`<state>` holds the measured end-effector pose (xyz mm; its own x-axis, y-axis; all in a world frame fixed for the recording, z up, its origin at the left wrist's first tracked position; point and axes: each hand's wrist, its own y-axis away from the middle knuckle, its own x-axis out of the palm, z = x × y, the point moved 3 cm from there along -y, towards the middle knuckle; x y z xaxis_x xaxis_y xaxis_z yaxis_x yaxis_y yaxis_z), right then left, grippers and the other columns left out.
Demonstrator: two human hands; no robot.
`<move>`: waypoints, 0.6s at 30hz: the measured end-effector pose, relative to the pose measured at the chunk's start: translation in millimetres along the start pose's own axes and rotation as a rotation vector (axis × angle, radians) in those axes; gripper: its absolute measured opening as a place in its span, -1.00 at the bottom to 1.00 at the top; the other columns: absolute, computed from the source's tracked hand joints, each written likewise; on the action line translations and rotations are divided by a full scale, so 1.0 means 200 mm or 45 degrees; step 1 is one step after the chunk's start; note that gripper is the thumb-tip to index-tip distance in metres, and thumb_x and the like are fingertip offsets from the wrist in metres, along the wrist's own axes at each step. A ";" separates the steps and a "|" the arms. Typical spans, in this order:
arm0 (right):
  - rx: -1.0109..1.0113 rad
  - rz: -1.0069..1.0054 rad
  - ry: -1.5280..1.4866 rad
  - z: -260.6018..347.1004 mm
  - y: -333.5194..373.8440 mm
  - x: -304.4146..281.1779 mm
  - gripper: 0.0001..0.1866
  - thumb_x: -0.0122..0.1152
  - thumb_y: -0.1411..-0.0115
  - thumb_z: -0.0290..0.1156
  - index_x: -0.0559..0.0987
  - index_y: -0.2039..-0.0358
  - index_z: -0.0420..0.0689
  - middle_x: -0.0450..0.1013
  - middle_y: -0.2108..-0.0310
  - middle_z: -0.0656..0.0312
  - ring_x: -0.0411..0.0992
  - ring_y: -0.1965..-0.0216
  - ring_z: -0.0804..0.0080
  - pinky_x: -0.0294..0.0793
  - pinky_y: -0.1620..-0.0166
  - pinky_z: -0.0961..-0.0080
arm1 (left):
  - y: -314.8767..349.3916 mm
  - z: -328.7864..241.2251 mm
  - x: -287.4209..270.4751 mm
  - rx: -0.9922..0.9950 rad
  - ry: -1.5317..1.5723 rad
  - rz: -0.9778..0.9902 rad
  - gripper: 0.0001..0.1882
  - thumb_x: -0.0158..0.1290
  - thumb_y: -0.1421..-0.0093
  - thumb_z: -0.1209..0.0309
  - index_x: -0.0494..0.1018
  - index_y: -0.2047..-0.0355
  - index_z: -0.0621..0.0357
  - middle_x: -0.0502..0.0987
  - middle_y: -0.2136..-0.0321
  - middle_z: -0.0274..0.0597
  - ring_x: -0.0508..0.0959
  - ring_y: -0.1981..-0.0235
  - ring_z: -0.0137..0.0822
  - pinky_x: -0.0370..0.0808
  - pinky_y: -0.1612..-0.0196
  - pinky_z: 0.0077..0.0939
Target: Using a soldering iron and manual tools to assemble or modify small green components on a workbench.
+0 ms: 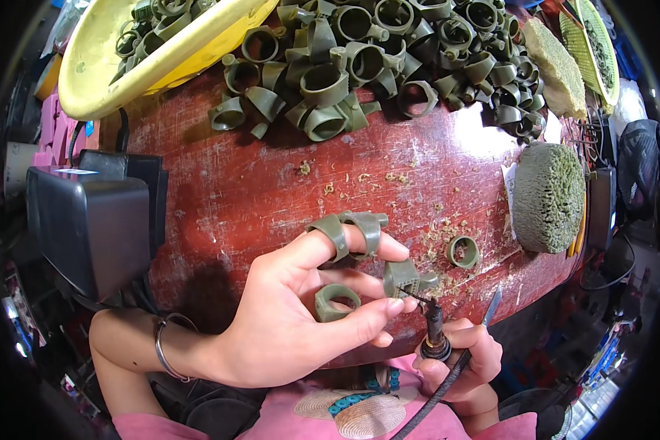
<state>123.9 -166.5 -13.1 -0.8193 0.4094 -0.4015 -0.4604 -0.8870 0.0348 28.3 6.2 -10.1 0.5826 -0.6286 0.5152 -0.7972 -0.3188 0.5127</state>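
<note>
Green rings (348, 235) are what I have in hand: two sit threaded on my left hand (293, 315), on the thumb and forefinger, and a third ring (336, 302) lies against the palm at about 3 o'clock from its middle. A squarer green piece (403, 277) is pinched between the left fingertips, just above the tip of the thin tool (433, 326). My right hand (458, 359) is closed around that tool's dark handle, its cord trailing off toward 6 o'clock, with a slim blade (493, 304) also sticking up from the same grip.

I judge the step to be trimming or smoothing the pinched piece, tool tip touching or nearly touching its lower edge; I cannot tell which. The next move calls for a steady left pinch and a light, small stroke of the tip.

One loose ring (463, 251) rests on the red table (235, 198) at 2 o'clock from my hands. A heap of green parts (359, 66) lies at 12 o'clock, a yellow bowl (95, 73) at 10 o'clock, a round sponge (548, 196) at 2 o'clock.
</note>
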 end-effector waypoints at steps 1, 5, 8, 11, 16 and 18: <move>0.000 -0.001 0.001 0.00 0.00 0.00 -0.59 0.40 0.22 -0.36 0.33 0.50 -0.25 0.43 0.60 0.11 0.45 0.64 0.41 0.38 0.63 0.63 | 0.00 0.00 0.00 0.007 -0.005 0.003 -0.58 -0.05 0.03 0.77 0.20 0.12 0.34 0.32 0.20 -0.09 0.48 0.22 -0.20 0.54 0.42 -0.60; -0.007 -0.001 -0.001 0.00 -0.01 0.00 -0.59 0.40 0.21 -0.34 0.33 0.50 -0.25 0.43 0.60 0.11 0.45 0.65 0.42 0.37 0.63 0.64 | 0.00 0.00 0.00 0.004 -0.002 -0.014 -0.58 -0.05 0.04 0.77 0.21 0.13 0.34 0.32 0.20 -0.09 0.48 0.22 -0.19 0.54 0.42 -0.60; -0.012 -0.003 0.008 0.00 -0.01 0.00 -0.59 0.40 0.22 -0.34 0.33 0.50 -0.25 0.43 0.61 0.10 0.45 0.65 0.41 0.37 0.63 0.63 | -0.01 0.00 0.00 0.014 -0.009 -0.002 -0.59 -0.05 0.04 0.77 0.21 0.13 0.34 0.31 0.20 -0.09 0.48 0.22 -0.19 0.54 0.42 -0.60; -0.012 -0.008 0.009 0.00 -0.01 0.00 -0.59 0.40 0.22 -0.35 0.33 0.50 -0.25 0.43 0.61 0.10 0.45 0.65 0.40 0.38 0.63 0.63 | -0.01 0.00 0.00 0.020 -0.010 0.010 -0.59 -0.05 0.03 0.77 0.21 0.13 0.34 0.31 0.19 -0.09 0.48 0.22 -0.19 0.54 0.43 -0.60; -0.012 -0.008 0.005 0.00 -0.01 0.00 -0.59 0.40 0.21 -0.35 0.33 0.50 -0.26 0.43 0.61 0.10 0.45 0.65 0.40 0.38 0.63 0.63 | -0.01 0.00 0.00 0.018 -0.027 0.024 -0.59 -0.05 0.03 0.76 0.21 0.13 0.35 0.31 0.19 -0.09 0.48 0.22 -0.19 0.54 0.43 -0.60; -0.011 -0.014 0.003 0.00 -0.01 0.00 -0.59 0.39 0.21 -0.35 0.34 0.50 -0.26 0.43 0.61 0.10 0.45 0.65 0.40 0.38 0.63 0.64 | -0.01 0.01 0.00 0.016 -0.025 0.028 -0.59 -0.05 0.03 0.76 0.21 0.13 0.35 0.30 0.19 -0.08 0.48 0.22 -0.19 0.54 0.43 -0.60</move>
<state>125.1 -165.5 -13.5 -0.8134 0.4188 -0.4037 -0.4665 -0.8842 0.0227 29.7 5.9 -11.7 0.5616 -0.6492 0.5130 -0.8119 -0.3132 0.4926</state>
